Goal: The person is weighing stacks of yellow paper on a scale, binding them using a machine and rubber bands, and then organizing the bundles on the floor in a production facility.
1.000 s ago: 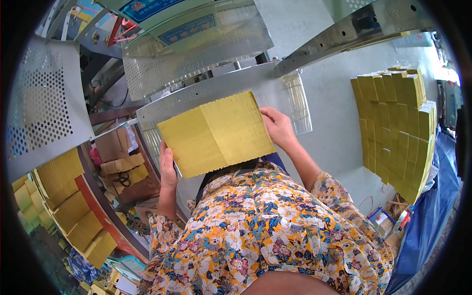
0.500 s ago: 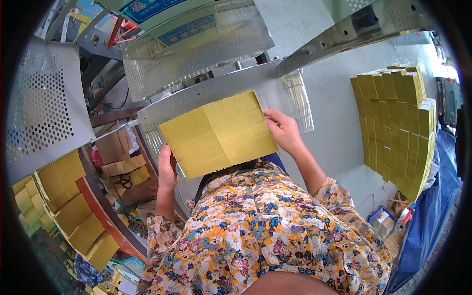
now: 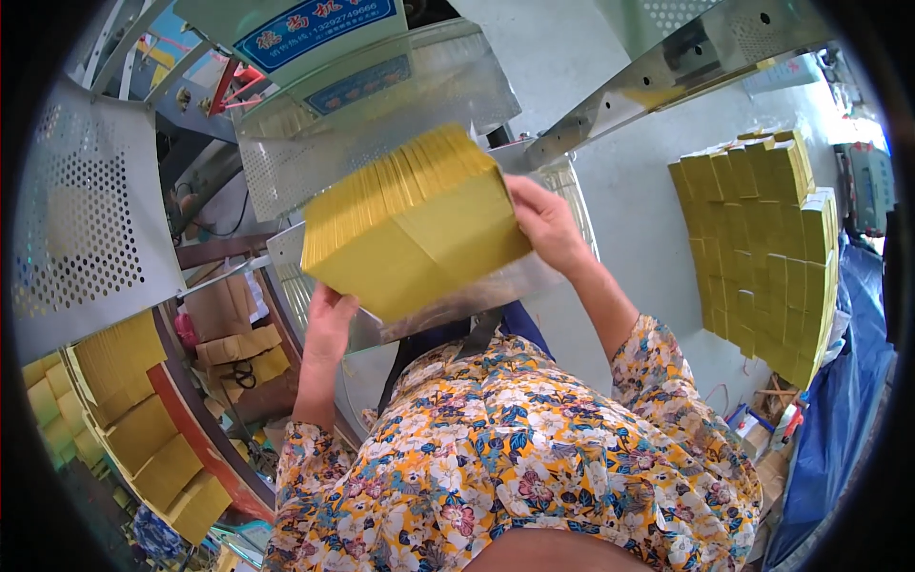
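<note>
A thick stack of yellow paper sheets point(image 3: 419, 248) is held in front of me, tilted so that its layered long edge shows along the top. My left hand point(image 3: 329, 319) grips its lower left corner, thumb on the front face and the other fingers hidden beneath. On the opposite side, my right hand point(image 3: 548, 224) is closed round the right end, its fingertips partly behind the paper. Below and behind the stack lies a metal tray point(image 3: 515, 281) of the machine, largely covered by the paper.
Perforated metal guards point(image 3: 95, 191) stand at the left, and a steel beam point(image 3: 658, 81) crosses the upper right. A large pile of yellow paper stacks point(image 3: 758, 248) is on the floor at right, beside a blue tarp point(image 3: 824, 400). More yellow stacks point(image 3: 157, 429) sit at lower left.
The stack has risen away from me and tipped, so its layered edge now shows. Both hands moved with it, the left thumb coming onto the front face.
</note>
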`<action>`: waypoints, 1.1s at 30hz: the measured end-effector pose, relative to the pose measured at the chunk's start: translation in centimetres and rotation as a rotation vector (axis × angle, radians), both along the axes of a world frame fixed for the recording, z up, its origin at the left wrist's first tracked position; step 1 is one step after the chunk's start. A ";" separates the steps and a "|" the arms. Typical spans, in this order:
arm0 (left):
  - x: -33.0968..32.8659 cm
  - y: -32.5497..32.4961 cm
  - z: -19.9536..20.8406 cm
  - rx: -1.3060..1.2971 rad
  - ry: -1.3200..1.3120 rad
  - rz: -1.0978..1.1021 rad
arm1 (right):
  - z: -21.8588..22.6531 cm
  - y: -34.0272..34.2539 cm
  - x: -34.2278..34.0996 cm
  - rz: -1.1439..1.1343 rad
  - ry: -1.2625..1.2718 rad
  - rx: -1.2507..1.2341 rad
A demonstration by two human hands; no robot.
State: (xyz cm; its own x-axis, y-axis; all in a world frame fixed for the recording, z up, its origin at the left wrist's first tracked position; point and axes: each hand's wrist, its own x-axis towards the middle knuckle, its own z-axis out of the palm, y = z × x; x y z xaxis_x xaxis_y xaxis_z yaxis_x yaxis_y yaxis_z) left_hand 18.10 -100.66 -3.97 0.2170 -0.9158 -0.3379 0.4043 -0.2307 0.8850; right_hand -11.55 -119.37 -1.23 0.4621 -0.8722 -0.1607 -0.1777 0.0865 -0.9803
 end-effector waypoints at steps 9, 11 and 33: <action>-4.8 -5.6 -4.4 -0.193 -0.630 0.014 | -4.2 -2.2 1.2 -0.372 -0.284 0.099; -4.9 -6.1 -4.6 -0.193 -0.509 0.031 | -4.5 -2.0 1.2 -0.413 -0.310 0.111; -6.0 -8.9 -3.6 -0.096 -0.464 -0.030 | 7.2 1.3 -1.6 -0.228 0.152 -0.714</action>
State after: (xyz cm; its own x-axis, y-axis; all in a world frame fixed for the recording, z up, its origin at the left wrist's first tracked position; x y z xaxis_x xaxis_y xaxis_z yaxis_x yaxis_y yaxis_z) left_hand 12.06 -109.58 -7.52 0.2977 -0.9464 -0.1256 -0.0442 -0.1451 0.9884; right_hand -13.18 -118.11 5.96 0.2757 -0.8594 0.4306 -0.3686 -0.5083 -0.7783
